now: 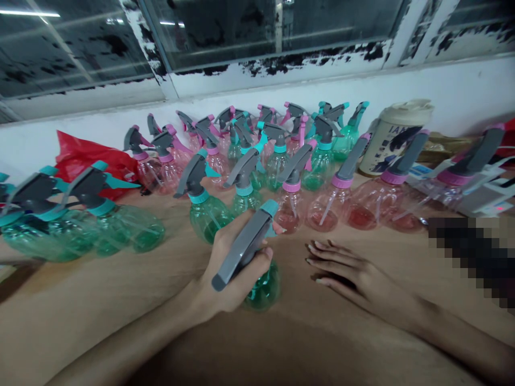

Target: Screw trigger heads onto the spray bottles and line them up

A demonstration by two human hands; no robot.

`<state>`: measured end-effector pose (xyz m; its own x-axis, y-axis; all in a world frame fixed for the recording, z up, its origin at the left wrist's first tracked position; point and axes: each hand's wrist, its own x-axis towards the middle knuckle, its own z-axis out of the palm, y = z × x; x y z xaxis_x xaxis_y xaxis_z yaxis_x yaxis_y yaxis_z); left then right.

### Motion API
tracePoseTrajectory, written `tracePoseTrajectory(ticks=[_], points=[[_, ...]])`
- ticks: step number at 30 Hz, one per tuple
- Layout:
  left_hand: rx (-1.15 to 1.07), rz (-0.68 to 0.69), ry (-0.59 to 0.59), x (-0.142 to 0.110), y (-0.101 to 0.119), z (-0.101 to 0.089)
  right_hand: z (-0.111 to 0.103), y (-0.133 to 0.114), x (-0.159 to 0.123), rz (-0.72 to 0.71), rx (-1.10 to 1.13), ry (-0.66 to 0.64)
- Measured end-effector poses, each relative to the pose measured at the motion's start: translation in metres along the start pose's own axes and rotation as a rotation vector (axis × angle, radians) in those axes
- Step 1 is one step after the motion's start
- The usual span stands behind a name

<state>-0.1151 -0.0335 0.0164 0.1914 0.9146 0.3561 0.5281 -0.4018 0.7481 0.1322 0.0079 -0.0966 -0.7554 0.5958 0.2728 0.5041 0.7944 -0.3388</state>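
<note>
My left hand (237, 268) is wrapped round the neck of a green spray bottle (263, 289) with a grey and teal trigger head. The bottle is upright on or just above the wooden table (306, 332); I cannot tell which. Green liquid shows in its lower part. To the right, my right hand (358, 273) lies with its fingers spread low over the table, holding nothing. Just beyond my left hand stand another green spray bottle (207, 214) and a pink spray bottle (289, 209).
Several green bottles (108, 230) stand at the left and several pink ones (364, 203) at the right, with more behind. A red plastic bag (88, 161) lies back left. A large cream tumbler (392, 139) and a white device (486, 193) stand back right, below the windows (273, 32).
</note>
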Motion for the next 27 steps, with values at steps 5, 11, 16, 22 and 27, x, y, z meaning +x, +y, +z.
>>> tracePoseTrajectory(ticks=[5, 11, 16, 22, 27], points=[[-0.027, -0.056, -0.023, -0.0003, -0.0022, 0.0011, -0.0004, -0.0009, 0.0006, 0.015, 0.045, 0.014], [-0.040, 0.023, -0.013, 0.0001, -0.0015, -0.0002, 0.0006, 0.0000, 0.0001, 0.004, 0.021, 0.003], [-0.020, -0.009, 0.005, 0.0004, -0.0031, 0.0006, 0.0006, 0.0008, -0.0003, 0.003, 0.005, -0.014], [0.131, -0.080, 0.075, -0.0025, -0.0065, 0.0048, 0.0004, 0.0002, 0.0001, 0.014, 0.048, 0.006], [0.161, -0.051, 0.089, -0.0046, -0.0028, 0.0068, -0.0006, -0.0008, 0.0006, 0.018, 0.061, 0.005]])
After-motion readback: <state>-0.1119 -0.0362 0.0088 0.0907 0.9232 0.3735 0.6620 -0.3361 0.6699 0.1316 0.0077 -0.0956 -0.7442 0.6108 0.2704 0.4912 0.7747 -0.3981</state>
